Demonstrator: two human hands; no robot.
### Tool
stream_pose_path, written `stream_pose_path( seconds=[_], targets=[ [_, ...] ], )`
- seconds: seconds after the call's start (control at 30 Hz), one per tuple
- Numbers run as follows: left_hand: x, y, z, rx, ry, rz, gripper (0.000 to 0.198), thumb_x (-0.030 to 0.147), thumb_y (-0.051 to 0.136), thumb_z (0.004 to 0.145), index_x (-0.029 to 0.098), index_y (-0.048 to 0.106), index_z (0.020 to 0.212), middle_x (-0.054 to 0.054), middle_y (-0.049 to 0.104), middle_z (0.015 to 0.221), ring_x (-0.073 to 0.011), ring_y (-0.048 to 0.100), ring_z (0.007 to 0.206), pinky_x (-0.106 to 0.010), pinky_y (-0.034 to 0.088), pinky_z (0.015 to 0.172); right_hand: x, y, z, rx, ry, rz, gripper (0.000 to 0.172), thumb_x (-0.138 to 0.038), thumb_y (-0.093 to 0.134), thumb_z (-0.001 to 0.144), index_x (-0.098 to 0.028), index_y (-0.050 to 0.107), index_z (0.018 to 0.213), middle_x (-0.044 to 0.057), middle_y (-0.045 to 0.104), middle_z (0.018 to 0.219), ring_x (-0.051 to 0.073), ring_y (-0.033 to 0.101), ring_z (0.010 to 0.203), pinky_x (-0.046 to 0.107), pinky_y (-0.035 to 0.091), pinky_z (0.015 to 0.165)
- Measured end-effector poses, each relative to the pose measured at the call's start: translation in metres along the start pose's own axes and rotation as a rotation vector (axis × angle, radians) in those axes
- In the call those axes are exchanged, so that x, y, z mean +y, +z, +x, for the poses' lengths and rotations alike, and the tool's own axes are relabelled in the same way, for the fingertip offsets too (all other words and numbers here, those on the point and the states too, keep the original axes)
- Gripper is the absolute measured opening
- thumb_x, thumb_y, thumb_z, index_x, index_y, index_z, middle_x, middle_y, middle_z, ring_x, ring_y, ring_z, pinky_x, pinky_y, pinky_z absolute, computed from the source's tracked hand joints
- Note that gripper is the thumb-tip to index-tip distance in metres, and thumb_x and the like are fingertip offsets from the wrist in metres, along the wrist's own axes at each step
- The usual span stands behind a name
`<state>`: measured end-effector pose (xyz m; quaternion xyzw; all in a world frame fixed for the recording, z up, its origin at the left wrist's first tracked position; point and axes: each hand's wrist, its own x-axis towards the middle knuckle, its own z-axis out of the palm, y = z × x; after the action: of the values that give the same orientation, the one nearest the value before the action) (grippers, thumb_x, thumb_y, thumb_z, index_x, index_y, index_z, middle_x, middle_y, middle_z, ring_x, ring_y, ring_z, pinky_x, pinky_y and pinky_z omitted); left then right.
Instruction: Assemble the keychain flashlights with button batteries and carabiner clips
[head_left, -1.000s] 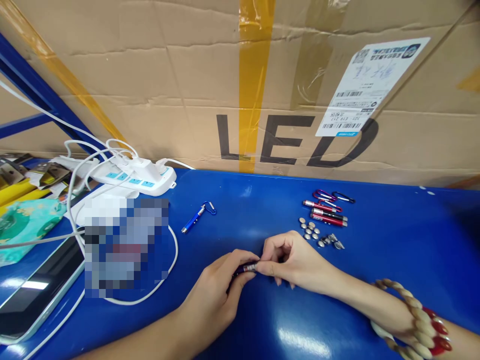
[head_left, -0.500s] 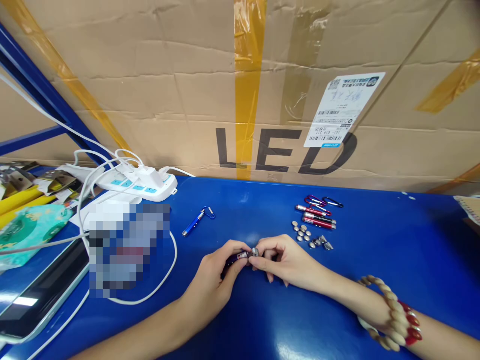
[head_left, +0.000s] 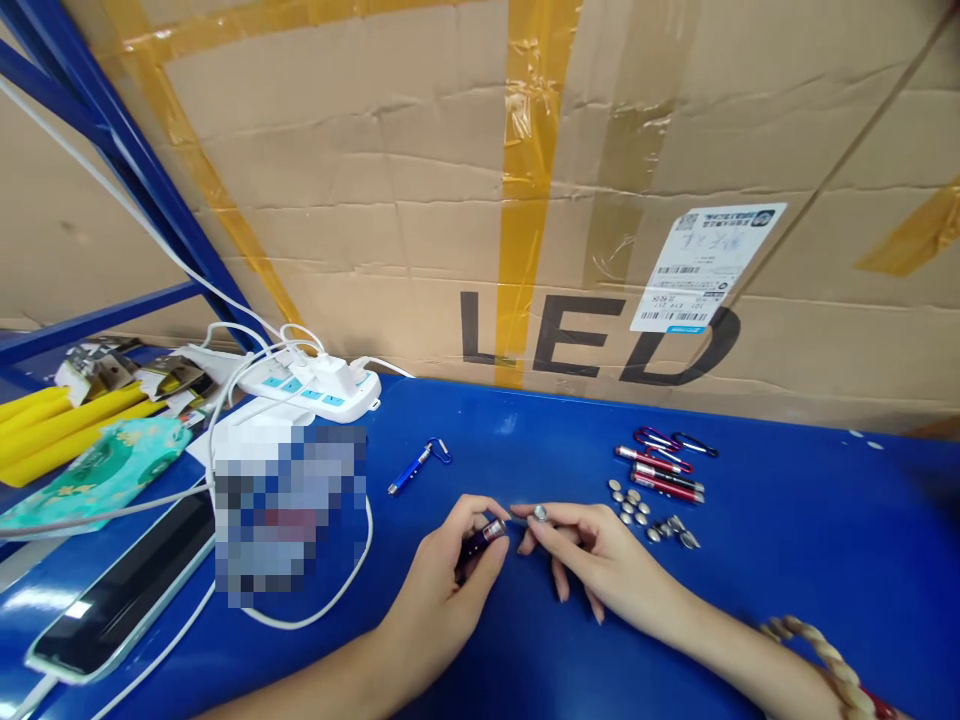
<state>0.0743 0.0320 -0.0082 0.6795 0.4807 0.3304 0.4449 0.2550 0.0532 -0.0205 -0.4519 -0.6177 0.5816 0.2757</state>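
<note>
My left hand (head_left: 457, 580) is closed around a dark mini flashlight barrel (head_left: 480, 541), its silver labelled end pointing towards my right hand. Between thumb and forefinger, my right hand (head_left: 589, 545) pinches a small silver end cap (head_left: 539, 513). A short gap separates cap and barrel. Beyond my right hand lie several round button cells (head_left: 634, 496) and a small group of silver metal pieces (head_left: 675, 530). Red and black mini flashlights (head_left: 667, 482) and carabiner clips (head_left: 660, 440) rest behind these. A blue mini flashlight (head_left: 409, 471) with its clip lies behind my left hand.
A large cardboard box (head_left: 420, 200) stands along the back of the blue table (head_left: 525, 660). To the left are a white power strip (head_left: 330, 395) with cables, a phone (head_left: 127, 590), a teal packet (head_left: 112, 465), yellow items (head_left: 82, 425) and a pixelated patch.
The silver cap and the flashlight barrel, together before, are now apart, with my right hand drawn slightly away. The camera view has shifted, so everything sits lower and further right.
</note>
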Motion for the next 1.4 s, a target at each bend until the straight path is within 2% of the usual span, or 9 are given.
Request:
stream_pose_path(
  seconds=[0.2,0.27,0.33,0.43,0.63,0.83,0.97,1.23,1.4],
  targets=[
    [0.0025,-0.0004,-0.0002,0.005,-0.032,-0.031,0.011,0.026,0.046,0.087,0.020,0.054,0.092,0.004,0.048,0.067,-0.0124,0.044,0.060,-0.021,0.034,0.055,-0.0013,0.0020,-0.0005,0.031,0.013,-0.065,0.051,-0.056,0.043,0.085,-0.014,0.065,0.103,-0.003,0.053,0.053,0.006,0.047,0.037,0.013,0.039,0.028],
    [0.0031,0.0001,-0.0007,-0.003,-0.057,-0.060,0.011,0.026,0.048,0.086,0.020,0.054,0.092,0.005,0.044,0.064,-0.0117,0.042,0.058,-0.020,0.032,0.053,-0.0025,0.0026,-0.0018,0.032,0.008,-0.096,0.051,-0.056,0.040,0.087,-0.015,0.064,0.106,-0.001,0.057,0.058,0.006,0.047,0.038,0.013,0.038,0.028],
    [0.0030,0.0008,-0.0011,-0.012,-0.078,-0.086,0.009,0.027,0.047,0.086,0.019,0.053,0.089,0.006,0.039,0.061,-0.0108,0.038,0.054,-0.020,0.029,0.050,-0.0029,0.0032,-0.0031,0.034,-0.027,-0.137,0.050,-0.055,0.039,0.088,-0.016,0.064,0.106,0.004,0.063,0.076,0.006,0.050,0.041,0.014,0.038,0.027],
    [0.0016,0.0018,-0.0012,-0.003,-0.071,-0.104,0.012,0.027,0.047,0.085,0.021,0.043,0.077,0.007,0.036,0.061,-0.0106,0.034,0.055,-0.019,0.029,0.050,-0.0018,0.0040,-0.0042,0.039,-0.161,-0.216,0.042,-0.048,0.041,0.090,-0.019,0.067,0.105,0.007,0.062,0.097,0.006,0.053,0.046,0.018,0.044,0.036],
    [0.0003,0.0039,0.0003,-0.003,-0.074,-0.064,0.023,0.028,0.051,0.083,0.022,0.033,0.071,0.008,0.032,0.062,-0.0101,0.032,0.055,-0.019,0.029,0.051,0.0003,0.0030,-0.0030,0.035,-0.370,-0.342,0.024,-0.030,0.052,0.087,-0.022,0.072,0.100,0.006,0.067,0.092,0.012,0.060,0.068,0.022,0.048,0.058],
    [-0.0012,0.0028,0.0004,-0.029,-0.037,-0.027,0.009,0.029,0.054,0.082,0.020,0.051,0.081,0.008,0.033,0.057,-0.0102,0.033,0.051,-0.019,0.026,0.047,-0.0007,0.0021,-0.0021,0.030,-0.340,-0.311,0.022,-0.032,0.057,0.083,-0.020,0.075,0.089,0.006,0.068,0.091,0.010,0.058,0.060,0.020,0.044,0.048],
    [-0.0016,0.0014,0.0010,-0.010,-0.035,0.012,0.012,0.030,0.054,0.082,0.019,0.061,0.082,0.007,0.035,0.054,-0.0105,0.035,0.050,-0.019,0.027,0.047,-0.0001,0.0020,-0.0029,0.037,-0.314,-0.266,0.021,-0.034,0.060,0.081,-0.020,0.075,0.085,0.006,0.067,0.089,0.009,0.056,0.058,0.019,0.043,0.046],
    [0.0008,0.0008,0.0046,0.030,-0.091,-0.040,0.015,0.031,0.057,0.080,0.018,0.063,0.082,0.007,0.035,0.054,-0.0097,0.035,0.048,-0.018,0.028,0.045,0.0005,0.0031,-0.0033,0.102,-0.245,-0.094,0.025,-0.040,0.066,0.076,-0.016,0.073,0.075,0.005,0.066,0.082,0.005,0.052,0.046,0.018,0.044,0.039],
    [0.0011,0.0007,0.0052,0.015,-0.092,-0.068,0.014,0.030,0.056,0.081,0.018,0.061,0.082,0.007,0.037,0.054,-0.0097,0.037,0.050,-0.019,0.030,0.047,-0.0011,0.0033,-0.0026,0.117,-0.168,-0.048,0.029,-0.044,0.067,0.073,-0.015,0.070,0.071,0.004,0.066,0.079,0.004,0.052,0.042,0.015,0.038,0.033]
  ],
)
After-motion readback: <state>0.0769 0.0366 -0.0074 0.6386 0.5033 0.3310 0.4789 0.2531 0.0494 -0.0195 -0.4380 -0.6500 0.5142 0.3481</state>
